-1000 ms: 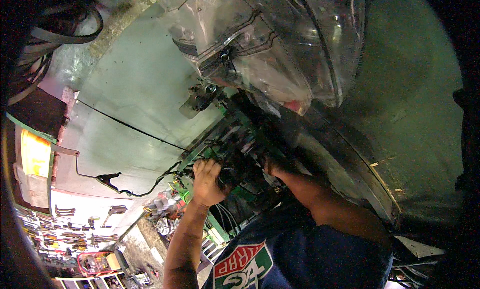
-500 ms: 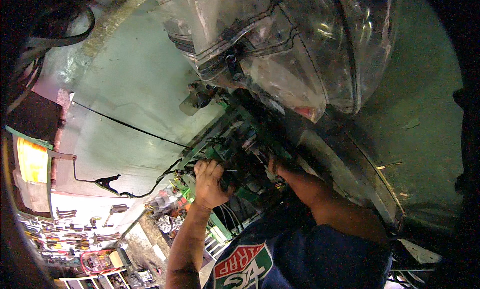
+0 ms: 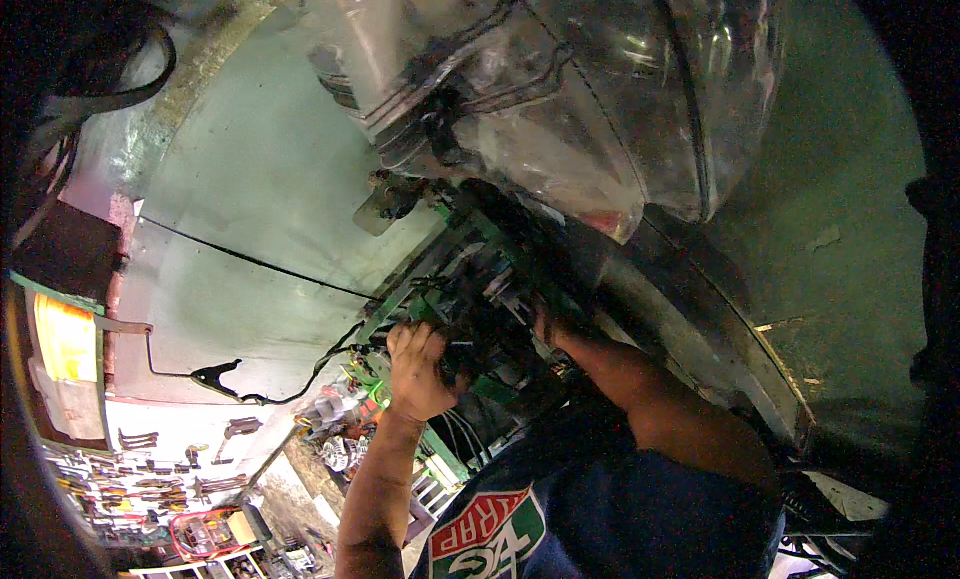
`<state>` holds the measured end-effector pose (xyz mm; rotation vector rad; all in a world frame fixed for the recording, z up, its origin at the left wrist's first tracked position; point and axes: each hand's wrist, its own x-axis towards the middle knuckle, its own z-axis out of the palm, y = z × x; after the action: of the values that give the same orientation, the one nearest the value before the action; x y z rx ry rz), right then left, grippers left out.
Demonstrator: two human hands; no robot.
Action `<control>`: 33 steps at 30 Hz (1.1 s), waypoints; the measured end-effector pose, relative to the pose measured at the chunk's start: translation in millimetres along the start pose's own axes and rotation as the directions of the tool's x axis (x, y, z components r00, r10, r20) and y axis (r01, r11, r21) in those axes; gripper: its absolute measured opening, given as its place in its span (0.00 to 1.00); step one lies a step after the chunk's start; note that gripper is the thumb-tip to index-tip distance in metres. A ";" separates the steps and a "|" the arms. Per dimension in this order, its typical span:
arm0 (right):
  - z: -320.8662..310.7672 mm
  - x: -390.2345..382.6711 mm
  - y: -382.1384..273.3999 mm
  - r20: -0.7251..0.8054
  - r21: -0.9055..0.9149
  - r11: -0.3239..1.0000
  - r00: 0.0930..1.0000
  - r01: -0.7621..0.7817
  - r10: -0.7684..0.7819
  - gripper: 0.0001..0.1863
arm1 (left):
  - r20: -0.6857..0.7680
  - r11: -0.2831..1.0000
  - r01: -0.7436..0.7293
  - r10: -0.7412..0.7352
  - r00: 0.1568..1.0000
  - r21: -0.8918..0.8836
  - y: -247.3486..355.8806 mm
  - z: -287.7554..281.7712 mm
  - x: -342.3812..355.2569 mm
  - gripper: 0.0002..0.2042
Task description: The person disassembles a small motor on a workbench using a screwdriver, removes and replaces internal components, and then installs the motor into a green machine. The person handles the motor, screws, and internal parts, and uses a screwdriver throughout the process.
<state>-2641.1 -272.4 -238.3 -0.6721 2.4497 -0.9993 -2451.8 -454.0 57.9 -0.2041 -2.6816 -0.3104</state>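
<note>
My left hand (image 3: pixel 418 367) is at the near left side of a green metal machine frame (image 3: pixel 465 211), fingers curled over a dark part that I cannot make out. Just right of those fingers a short thin metal rod (image 3: pixel 462 343) shows against the dark inside. From the right, my right hand (image 3: pixel 546 329) reaches into the frame beside some greyish metal parts (image 3: pixel 512 297). Shadow and the machine hide most of its fingers. Several thin cables (image 3: pixel 465 434) run down below my left wrist.
Clear plastic sheeting (image 3: pixel 570 109) bulges over the far side. A black clamp (image 3: pixel 215 379) on a cable hangs at left, near a yellow-lit panel (image 3: pixel 65 339). Many hand tools (image 3: pixel 140 489) hang at lower left. A long metal beam (image 3: pixel 700 329) slants along the right.
The whole view has shifted slightly, with the plastic sheeting moving a little left and up. Both hands keep nearly the same places on the machine.
</note>
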 end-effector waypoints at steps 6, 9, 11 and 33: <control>3.7 -0.5 -4.6 -0.004 0.006 1.000 1.000 -0.002 0.002 0.33 | 0.036 0.999 0.037 -0.036 0.999 -0.032 0.4 -1.9 -1.9 0.34; 6.1 -7.6 -1.0 -0.013 -0.002 1.000 1.000 0.009 -0.009 0.33 | 0.003 1.000 0.009 -0.009 1.000 -0.016 0.9 0.5 -1.5 0.33; 8.9 -15.1 4.7 -0.019 -0.016 1.000 1.000 0.014 -0.015 0.33 | -0.057 0.999 -0.044 0.045 0.997 0.018 2.8 1.4 0.3 0.33; -73.7 -36.1 -94.1 -0.134 -0.033 0.976 0.967 0.215 -0.218 0.23 | 0.028 0.993 0.041 -0.044 0.999 0.112 10.0 -3.8 4.3 0.37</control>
<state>-2625.4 -271.7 -114.5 -0.9219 2.5465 -1.1409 -2452.3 -444.9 65.0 -0.1186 -2.7266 -0.1717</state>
